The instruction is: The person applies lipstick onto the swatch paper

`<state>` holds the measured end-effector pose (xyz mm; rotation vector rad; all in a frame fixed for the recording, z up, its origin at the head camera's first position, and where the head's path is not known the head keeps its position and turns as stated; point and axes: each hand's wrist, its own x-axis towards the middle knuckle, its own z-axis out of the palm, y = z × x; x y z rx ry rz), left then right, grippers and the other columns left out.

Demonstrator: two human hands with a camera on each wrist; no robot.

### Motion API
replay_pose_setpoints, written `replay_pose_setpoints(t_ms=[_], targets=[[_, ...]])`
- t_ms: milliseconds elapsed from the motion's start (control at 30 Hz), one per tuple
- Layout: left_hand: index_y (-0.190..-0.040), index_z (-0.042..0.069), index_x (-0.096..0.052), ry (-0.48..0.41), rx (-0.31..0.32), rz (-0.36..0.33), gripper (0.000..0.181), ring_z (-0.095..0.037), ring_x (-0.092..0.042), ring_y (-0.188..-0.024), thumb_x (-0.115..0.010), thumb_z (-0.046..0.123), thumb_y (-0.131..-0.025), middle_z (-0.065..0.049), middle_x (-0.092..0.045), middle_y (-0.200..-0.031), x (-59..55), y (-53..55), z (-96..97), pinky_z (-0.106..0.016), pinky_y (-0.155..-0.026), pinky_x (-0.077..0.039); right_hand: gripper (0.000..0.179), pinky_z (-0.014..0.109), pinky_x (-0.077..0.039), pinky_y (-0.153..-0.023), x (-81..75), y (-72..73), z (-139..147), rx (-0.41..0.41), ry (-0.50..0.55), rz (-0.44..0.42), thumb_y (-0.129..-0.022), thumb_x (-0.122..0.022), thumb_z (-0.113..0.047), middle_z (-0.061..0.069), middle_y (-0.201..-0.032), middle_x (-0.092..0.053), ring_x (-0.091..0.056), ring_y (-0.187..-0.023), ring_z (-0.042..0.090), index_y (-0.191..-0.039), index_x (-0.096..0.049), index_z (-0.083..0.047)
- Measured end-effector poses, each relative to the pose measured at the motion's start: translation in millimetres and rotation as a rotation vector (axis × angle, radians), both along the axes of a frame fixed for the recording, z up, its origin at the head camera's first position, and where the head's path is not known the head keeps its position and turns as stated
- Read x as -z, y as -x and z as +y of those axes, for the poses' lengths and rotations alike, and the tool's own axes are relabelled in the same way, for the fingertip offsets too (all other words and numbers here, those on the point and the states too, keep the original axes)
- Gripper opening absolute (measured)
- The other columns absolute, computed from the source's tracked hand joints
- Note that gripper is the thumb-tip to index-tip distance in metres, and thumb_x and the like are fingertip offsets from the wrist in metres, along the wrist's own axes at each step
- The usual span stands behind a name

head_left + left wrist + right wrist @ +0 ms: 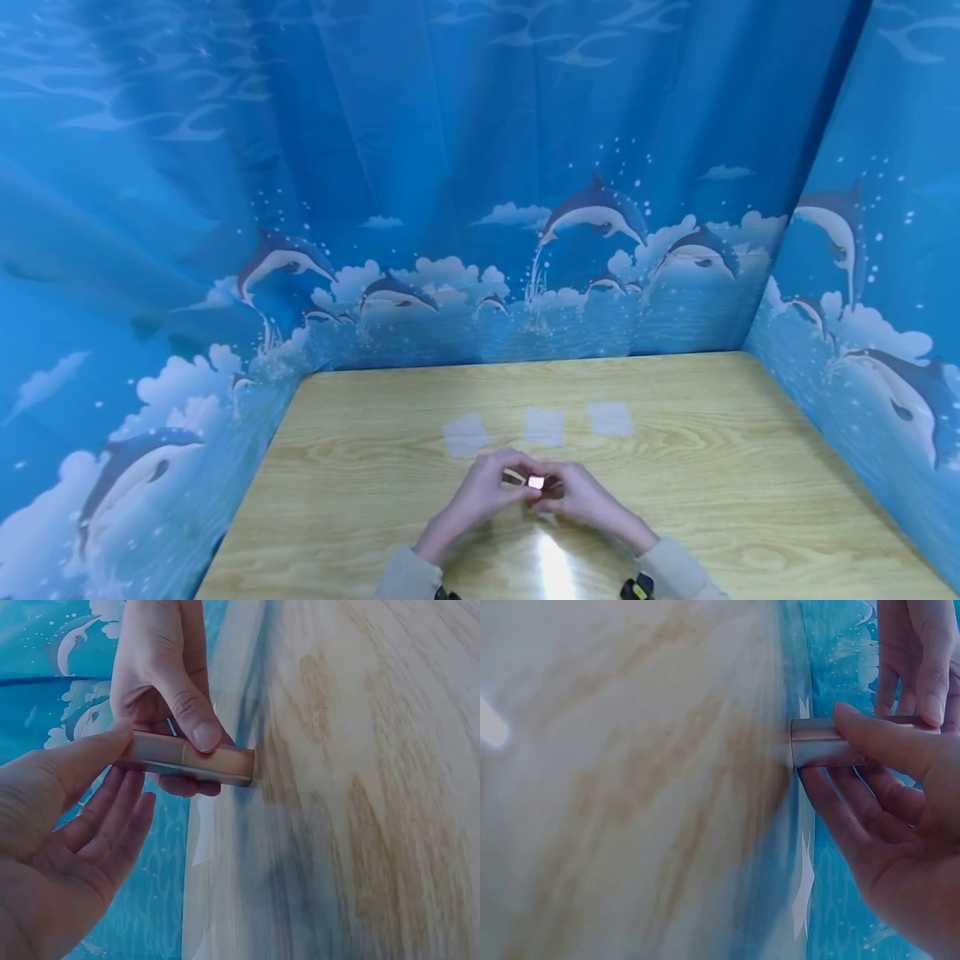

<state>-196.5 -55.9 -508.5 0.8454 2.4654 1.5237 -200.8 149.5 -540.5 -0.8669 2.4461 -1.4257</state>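
Both hands meet over the table, holding a slim, square-sided lipstick tube with a shiny rose-gold surface. My left hand pinches one end between thumb and fingertips, as the left wrist view shows. On the other end, my right hand has its thumb along one side and its fingers below. A seam crosses the middle of the tube in the left wrist view. In the right wrist view the near end of the tube sticks out past the right thumb, and fingers cover part of the rest.
Three thin whitish squares lie in a row on the wood-grain table beyond the hands. A small whitish piece shows just below the hands. Blue dolphin-print curtains stand along the back and sides.
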Motion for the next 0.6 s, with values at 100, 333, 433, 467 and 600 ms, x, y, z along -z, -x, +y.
replay_pose_setpoints(t_ms=[100,333,433,467,600], targets=[[-0.11,0.01,-0.074,-0.007,-0.003,-0.006,0.026,-0.01,-0.07,-0.095,-0.081,0.008,-0.085,-0.001,-0.074,-0.107,1.6,1.3,0.5,-0.017,-0.082,-0.058,0.038,0.022,-0.06,-0.082,-1.9,0.4,2,0.021,-0.017,-0.009,-0.083,-0.081,-0.005,0.007,-0.103,-0.074,-0.069,-0.091,0.011,-0.119,-0.069,-0.001],[-0.11,0.013,-0.073,-0.031,-0.043,0.014,0.025,-0.007,-0.069,-0.093,-0.08,0.011,-0.087,0.001,-0.074,-0.107,-2.4,3.0,-0.7,-0.024,-0.084,-0.06,0.027,0.022,-0.06,-0.082,-10.6,4.1,5,0.077,-0.021,-0.01,-0.085,-0.08,-0.005,0.003,-0.096,-0.073,-0.073,-0.093,0.023,-0.11,-0.072,-0.004],[-0.11,0.014,-0.073,-0.043,-0.058,0.016,0.025,-0.007,-0.07,-0.093,-0.079,0.01,-0.087,0.001,-0.074,-0.107,-4.5,4.2,-0.9,-0.023,-0.083,-0.059,0.025,0.024,-0.06,-0.083,-14.0,6.1,7,0.087,-0.026,0.022,-0.085,-0.079,-0.005,0.003,-0.096,-0.073,-0.073,-0.094,0.023,-0.108,-0.072,-0.005],[-0.111,0.014,-0.073,-0.047,-0.062,0.021,0.025,-0.009,-0.07,-0.094,-0.079,0.009,-0.087,0.001,-0.074,-0.108,-5.0,4.6,-0.9,-0.023,-0.083,-0.059,0.024,0.026,-0.061,-0.084,-14.9,6.8,7,0.089,-0.025,0.032,-0.085,-0.079,-0.004,0.003,-0.097,-0.073,-0.073,-0.094,0.023,-0.108,-0.072,-0.005],[-0.111,0.012,-0.072,-0.079,-0.071,0.061,0.024,-0.018,-0.072,-0.096,-0.078,0.009,-0.088,-0.002,-0.074,-0.108,-6.0,5.6,-1.3,-0.024,-0.083,-0.06,0.025,0.034,-0.061,-0.087,-19.5,7.9,10,0.11,-0.027,0.073,-0.085,-0.079,-0.006,0.003,-0.099,-0.075,-0.071,-0.093,0.02,-0.109,-0.073,-0.005]])
